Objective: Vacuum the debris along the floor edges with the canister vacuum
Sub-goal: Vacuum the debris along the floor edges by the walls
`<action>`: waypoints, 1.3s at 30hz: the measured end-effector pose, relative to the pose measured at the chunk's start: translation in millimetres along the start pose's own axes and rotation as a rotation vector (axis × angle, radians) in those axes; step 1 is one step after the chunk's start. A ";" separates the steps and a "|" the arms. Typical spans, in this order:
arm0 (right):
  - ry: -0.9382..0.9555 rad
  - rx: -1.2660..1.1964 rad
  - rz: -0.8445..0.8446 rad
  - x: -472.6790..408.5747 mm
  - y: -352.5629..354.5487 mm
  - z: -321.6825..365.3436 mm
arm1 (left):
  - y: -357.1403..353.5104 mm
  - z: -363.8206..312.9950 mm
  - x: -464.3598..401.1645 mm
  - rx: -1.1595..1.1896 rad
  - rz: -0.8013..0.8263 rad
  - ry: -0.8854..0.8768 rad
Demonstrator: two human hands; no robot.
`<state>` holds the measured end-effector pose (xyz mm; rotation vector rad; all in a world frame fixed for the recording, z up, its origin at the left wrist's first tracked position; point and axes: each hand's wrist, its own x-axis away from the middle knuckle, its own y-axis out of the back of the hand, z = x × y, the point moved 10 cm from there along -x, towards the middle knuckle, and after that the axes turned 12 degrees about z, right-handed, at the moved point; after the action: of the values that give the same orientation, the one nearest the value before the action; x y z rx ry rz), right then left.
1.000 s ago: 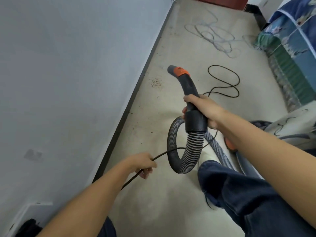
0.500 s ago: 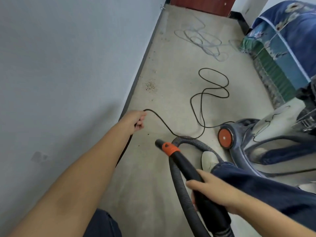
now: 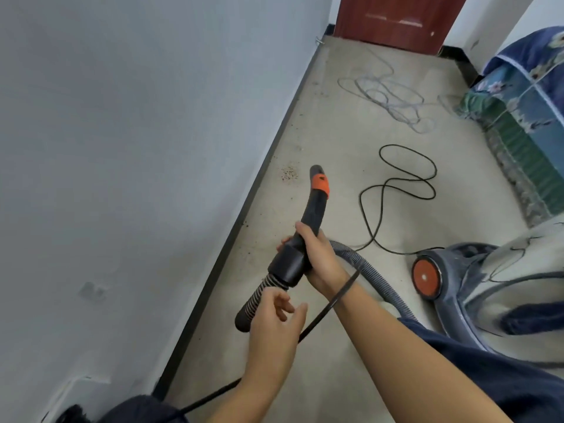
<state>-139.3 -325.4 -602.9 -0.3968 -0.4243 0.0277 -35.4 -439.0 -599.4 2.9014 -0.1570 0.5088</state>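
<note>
Nearest, the left hand hangs loose-fingered and holds nothing, just below the ribbed hose, with the black power cord crossing behind it. The right hand is wrapped round the black vacuum handle, whose long axis runs up and slightly right, its orange-collared open end aimed toward the debris by the baseboard. The canister vacuum sits on the floor to the right.

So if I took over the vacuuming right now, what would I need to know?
Right hand grips the vacuum handle, nozzle tip raised and aimed at the debris patch by the baseboard.
Left hand is open beside the ribbed hose, holding nothing.
Black power cord loops on the floor; canister sits to the right.
That debris is not vacuumed yet.
</note>
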 end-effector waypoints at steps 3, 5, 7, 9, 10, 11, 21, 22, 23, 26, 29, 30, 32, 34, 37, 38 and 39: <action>0.074 0.039 0.019 -9.1 -0.7 9.8 | 12.5 -49.5 -16.0 -0.251 -0.094 -0.253; 0.080 0.072 0.017 -8.3 4.0 9.3 | 11.5 -66.9 -38.3 -0.548 -0.065 -0.257; 0.098 0.093 0.044 -3.2 -1.7 8.2 | 2.9 -53.5 -63.6 -0.495 0.160 -0.115; 0.122 0.088 0.035 0.2 1.2 7.0 | -12.6 -38.4 -71.8 -0.251 0.379 -0.044; 0.134 0.109 0.020 0.5 6.1 6.8 | -12.4 -37.8 -73.9 -0.216 0.388 -0.055; 0.120 0.151 0.004 3.5 10.2 6.1 | -6.1 -39.0 -76.5 -0.195 0.351 -0.070; -1.040 1.721 0.316 83.7 123.7 -57.2 | 55.4 -101.1 -96.4 -0.025 0.186 -0.215; -0.915 1.792 0.226 68.8 118.9 -30.5 | 53.0 -103.3 -96.8 -0.007 0.202 -0.210; -0.710 1.762 0.105 51.9 106.4 -0.2 | 48.6 -103.0 -96.4 0.023 0.227 -0.198; -0.205 0.921 -0.001 14.7 51.8 55.0 | 21.2 -91.1 -88.8 0.127 0.326 -0.128; -0.152 0.216 0.062 -4.9 11.3 57.7 | -18.2 -63.1 -79.0 0.150 0.386 -0.057; -0.176 0.208 0.024 -10.1 12.2 53.1 | -32.3 -54.1 -73.8 0.200 0.408 -0.036; -0.253 0.316 -0.074 -17.7 28.5 39.8 | -57.7 -37.1 -64.7 0.327 0.434 0.007; -0.326 0.380 -0.105 -32.7 46.2 26.5 | -75.2 -19.5 -61.1 0.338 0.420 0.022; -0.376 0.477 -0.091 -57.8 50.6 10.1 | -79.1 16.9 -66.1 0.174 0.314 0.091; -0.383 0.526 -0.075 -67.8 46.7 1.1 | -73.1 30.4 -69.7 0.143 0.256 0.127; -0.391 0.574 -0.054 -75.9 40.1 -10.1 | -65.8 44.9 -72.8 0.147 0.206 0.160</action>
<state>-202.2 -300.3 -656.6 0.1931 -0.7847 0.1728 -79.9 -378.9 -677.3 2.9854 -0.4134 0.8173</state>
